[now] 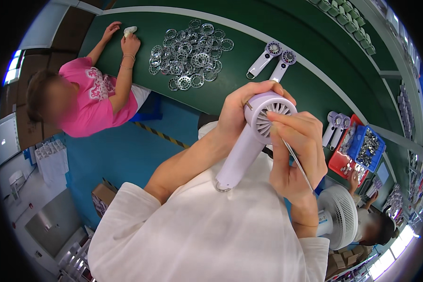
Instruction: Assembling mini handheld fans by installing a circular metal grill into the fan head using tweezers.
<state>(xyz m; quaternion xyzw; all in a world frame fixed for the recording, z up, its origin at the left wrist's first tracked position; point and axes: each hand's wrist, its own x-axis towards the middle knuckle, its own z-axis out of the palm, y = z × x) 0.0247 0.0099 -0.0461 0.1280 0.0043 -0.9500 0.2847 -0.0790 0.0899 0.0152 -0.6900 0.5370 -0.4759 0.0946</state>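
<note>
A pale lilac handheld fan (242, 157) is tilted in front of my chest, its round slatted grille up and its handle with a metal ring pointing down toward me. My left hand (235, 105) is wrapped round the back and side of the fan's head. In my right hand (300, 152) is a thin metal tool (298, 164), pinched along its length; its exact kind is unclear. My right fingertips touch the grille and hide the tool's tip. Just beyond lie two similar fans (264, 61) on the green table (239, 89).
A pile of shiny clear rings (188, 56) covers the table's far left, near a co-worker in pink (91, 94). To the right are two more fans (331, 129), a red tray (336, 162), a blue bin (376, 162) of small metal parts, and a white electric fan (338, 218) near another person.
</note>
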